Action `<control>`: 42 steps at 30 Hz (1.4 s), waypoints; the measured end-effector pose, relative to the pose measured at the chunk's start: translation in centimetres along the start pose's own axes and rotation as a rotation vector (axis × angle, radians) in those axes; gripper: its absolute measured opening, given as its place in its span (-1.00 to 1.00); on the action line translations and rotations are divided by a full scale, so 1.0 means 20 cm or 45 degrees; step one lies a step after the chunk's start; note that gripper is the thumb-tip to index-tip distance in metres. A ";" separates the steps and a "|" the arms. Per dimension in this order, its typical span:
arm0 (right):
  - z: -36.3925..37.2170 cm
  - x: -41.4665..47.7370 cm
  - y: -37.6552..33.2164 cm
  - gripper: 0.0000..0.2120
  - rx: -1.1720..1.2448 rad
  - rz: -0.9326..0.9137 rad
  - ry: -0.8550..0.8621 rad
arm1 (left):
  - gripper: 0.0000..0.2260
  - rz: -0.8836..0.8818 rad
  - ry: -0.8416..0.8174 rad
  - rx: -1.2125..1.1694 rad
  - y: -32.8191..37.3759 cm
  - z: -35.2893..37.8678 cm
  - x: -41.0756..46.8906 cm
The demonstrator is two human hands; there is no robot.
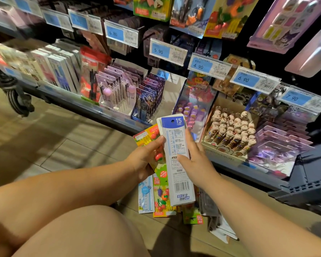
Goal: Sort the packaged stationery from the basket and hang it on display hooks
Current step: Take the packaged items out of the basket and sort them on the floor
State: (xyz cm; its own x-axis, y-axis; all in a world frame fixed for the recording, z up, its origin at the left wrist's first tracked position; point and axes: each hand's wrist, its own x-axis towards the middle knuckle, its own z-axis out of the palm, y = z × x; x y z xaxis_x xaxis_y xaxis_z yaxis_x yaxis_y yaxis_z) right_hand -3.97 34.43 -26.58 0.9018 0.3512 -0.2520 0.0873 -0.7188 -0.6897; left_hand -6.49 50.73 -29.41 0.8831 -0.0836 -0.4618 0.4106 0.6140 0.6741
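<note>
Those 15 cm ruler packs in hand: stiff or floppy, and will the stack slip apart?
Probably stiff: the ruler packs stand straight though the right hand grips only mid-length. Glossy sleeves look slick, so they may slide over the fruit pack the left hand holds.

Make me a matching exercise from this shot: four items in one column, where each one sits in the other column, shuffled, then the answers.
Things
1. 15 cm ruler pack
2. yellow fruit pack
3. pale blue ruler pack
4. doll-topped pens

Places
A. lying on the floor
B. standing in a box on the bottom shelf
C. front of the held stack, pinched by the right hand
D. behind the front pack, gripped by the left hand

Pairs: 1-C, 2-D, 3-A, 4-B
</note>
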 end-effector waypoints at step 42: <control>-0.03 -0.02 0.14 -0.78 1.149 0.380 -0.052 | -0.88 0.131 0.371 0.056 0.07 -0.20 0.04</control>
State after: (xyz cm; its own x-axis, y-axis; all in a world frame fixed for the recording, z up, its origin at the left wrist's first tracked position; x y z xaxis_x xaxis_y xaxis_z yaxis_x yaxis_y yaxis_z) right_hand -3.89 32.01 -28.02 0.8168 0.2611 -0.5145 -0.5199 -0.0537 -0.8526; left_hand -6.13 54.67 -30.99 0.8206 0.2096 -0.5317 0.3377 0.5727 0.7470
